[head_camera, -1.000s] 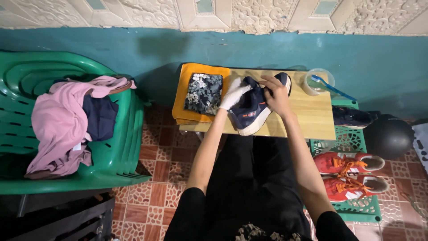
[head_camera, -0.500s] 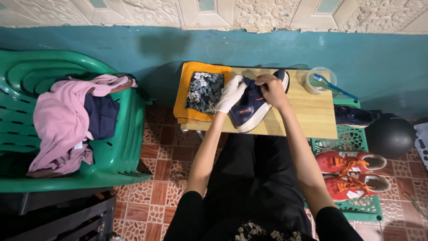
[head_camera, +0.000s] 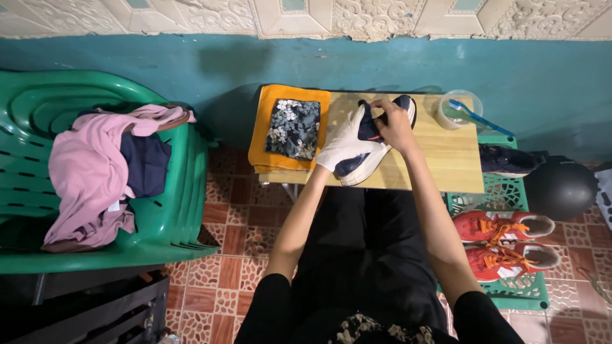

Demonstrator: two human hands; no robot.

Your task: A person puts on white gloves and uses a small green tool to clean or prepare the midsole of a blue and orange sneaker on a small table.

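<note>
A dark blue sneaker with a white sole [head_camera: 376, 156] lies tilted on a small wooden table [head_camera: 446, 159]. My left hand [head_camera: 347, 143], covered by a white cloth or glove, presses against the shoe's side. My right hand [head_camera: 394, 122] is bare and grips the shoe's upper near the tongue. A folded orange cloth [head_camera: 268, 137] with a dark floral cloth [head_camera: 294, 127] on top lies at the table's left end.
A clear plastic cup holding a blue toothbrush [head_camera: 460, 108] stands at the table's far right. A green plastic chair [head_camera: 178, 210] piled with pink and navy clothes is at left. Red sneakers [head_camera: 503, 242] rest on a green crate; another dark shoe [head_camera: 510, 160] and a black helmet [head_camera: 561, 188] lie at right.
Both hands and the sneaker have shifted slightly; my right hand has moved up onto the shoe's upper while the left keeps rubbing its side.
</note>
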